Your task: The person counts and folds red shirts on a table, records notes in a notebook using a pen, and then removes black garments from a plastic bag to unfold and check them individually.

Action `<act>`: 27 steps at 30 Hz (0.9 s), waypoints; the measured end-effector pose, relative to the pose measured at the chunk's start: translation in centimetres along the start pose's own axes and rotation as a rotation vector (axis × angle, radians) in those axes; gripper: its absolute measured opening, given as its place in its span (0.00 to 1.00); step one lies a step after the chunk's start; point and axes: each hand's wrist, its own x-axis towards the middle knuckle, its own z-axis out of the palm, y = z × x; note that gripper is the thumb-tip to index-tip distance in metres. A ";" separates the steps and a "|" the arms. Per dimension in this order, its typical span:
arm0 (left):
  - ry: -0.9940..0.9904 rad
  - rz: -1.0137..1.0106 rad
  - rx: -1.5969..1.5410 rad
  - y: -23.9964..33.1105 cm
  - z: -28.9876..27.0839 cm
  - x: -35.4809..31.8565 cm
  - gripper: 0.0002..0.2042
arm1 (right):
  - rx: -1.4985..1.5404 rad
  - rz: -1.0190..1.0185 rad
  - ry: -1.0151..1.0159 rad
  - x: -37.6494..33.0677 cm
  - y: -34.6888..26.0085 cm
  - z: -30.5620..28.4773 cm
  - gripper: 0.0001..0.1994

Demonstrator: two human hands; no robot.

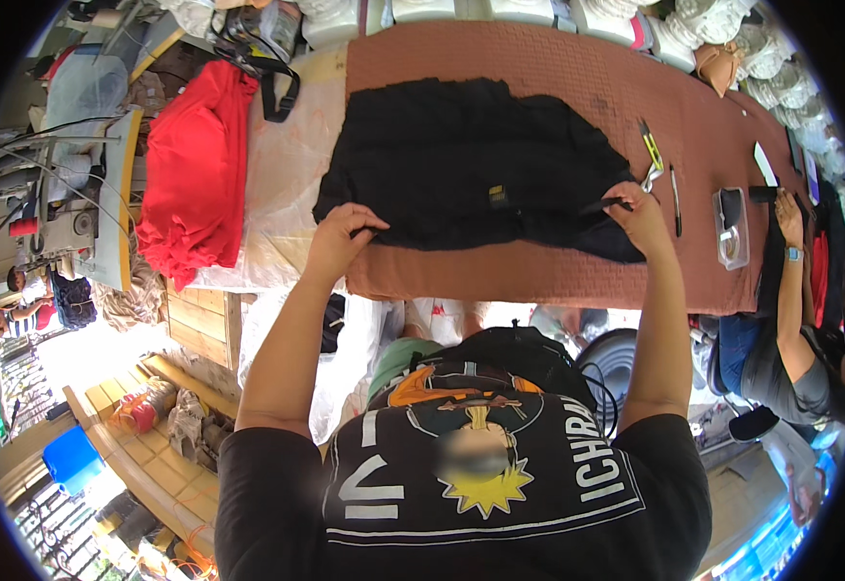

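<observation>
A black garment point(442, 155) lies spread on a brown textured cover, with a small dark label point(498, 197) near its close edge. At the garment's near left corner, my left hand point(345, 235) is closed, thumb and fingers pinching the fabric. My right hand point(640, 221), over its near right part, is closed on a thin black object point(600, 205) that points left across the cloth. Its exact kind is too small and dark to make out. Just beyond that hand lies a yellow box cutter point(649, 145), and a pen point(676, 198) is to its right.
Red fabric point(199, 174) is heaped on the left of the table, beside a sewing machine point(64, 218). A clear plastic case point(731, 229) sits at the right. A co-worker's hand point(789, 218) rests near the right end. White bundles point(422, 10) line the far edge.
</observation>
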 end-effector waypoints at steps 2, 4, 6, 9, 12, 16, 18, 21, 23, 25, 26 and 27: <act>-0.007 -0.196 -0.046 -1.1 2.3 -2.0 0.12 | -0.089 0.044 -0.007 -1.4 1.4 1.1 0.09; 0.017 -0.180 -0.032 -1.7 3.5 -3.0 0.13 | -0.191 0.095 0.000 -2.0 -0.1 2.0 0.09; 0.046 -0.094 0.021 -2.0 3.7 -2.5 0.12 | -0.114 0.091 0.018 -1.9 -0.3 2.0 0.08; 0.202 -0.244 -0.318 -1.1 1.7 -0.2 0.10 | 0.176 0.050 0.032 -0.4 0.4 0.6 0.08; 0.324 -0.263 -0.271 0.3 -2.7 4.5 0.09 | 0.414 0.172 0.199 2.7 -2.8 -1.6 0.09; 0.458 -0.086 -0.013 1.8 -6.4 11.6 0.11 | 0.303 0.281 0.206 8.1 -6.0 -3.9 0.10; 0.562 -0.033 0.189 1.2 -6.5 14.8 0.12 | 0.321 0.200 0.303 11.1 -5.0 -3.3 0.12; 0.678 -0.115 -0.021 -2.5 -4.6 16.7 0.14 | 0.221 0.124 0.432 12.2 -5.0 -0.4 0.15; 0.667 -0.052 0.107 -3.0 -2.0 14.5 0.16 | -0.174 -0.176 0.532 10.7 -5.0 1.9 0.18; 0.598 -0.127 0.177 -4.1 0.7 9.8 0.20 | -0.419 -0.427 0.479 8.4 -5.1 5.3 0.18; 0.568 -0.159 0.267 -4.9 2.5 7.6 0.23 | -0.455 -0.412 0.445 6.8 -5.2 6.9 0.18; 0.533 -0.188 0.355 -5.4 4.0 5.7 0.26 | -0.529 -0.337 0.396 5.2 -5.2 8.3 0.20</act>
